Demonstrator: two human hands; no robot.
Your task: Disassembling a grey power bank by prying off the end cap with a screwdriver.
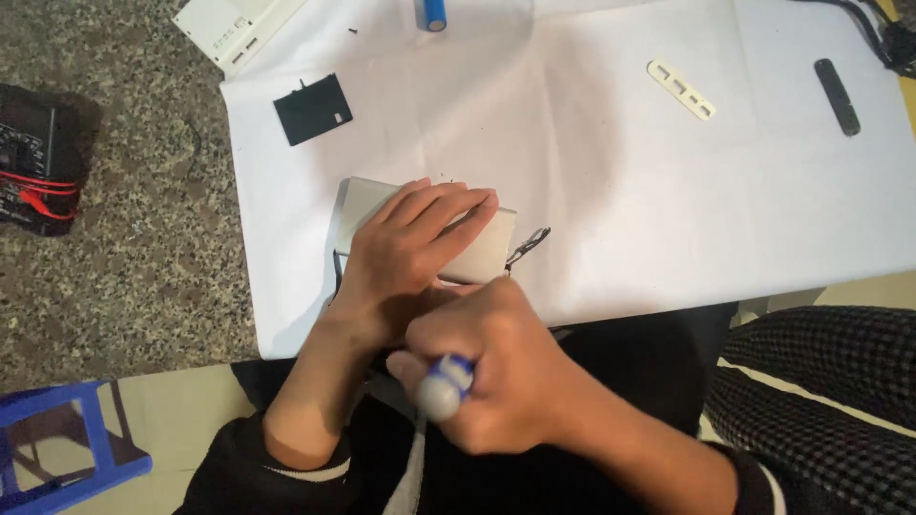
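My left hand point(405, 243) lies flat on a silver-grey rectangular case point(482, 253), pressing it onto the white paper sheet point(611, 191). My right hand point(496, 367) is closed around a tool with a blue and white rounded handle point(442, 383); its tip is hidden behind the hand, near the case's front edge. A thin dark wire point(530, 243) sticks out at the case's right end.
On the sheet lie a black square piece point(313, 108), a blue cylindrical cell point(431, 13), a white slotted strip point(680, 90) and a dark strip point(837, 96). A white casing point(234, 27) sits top left. A black multimeter point(33, 157) rests on the speckled floor; a blue stool point(67, 448) is bottom left.
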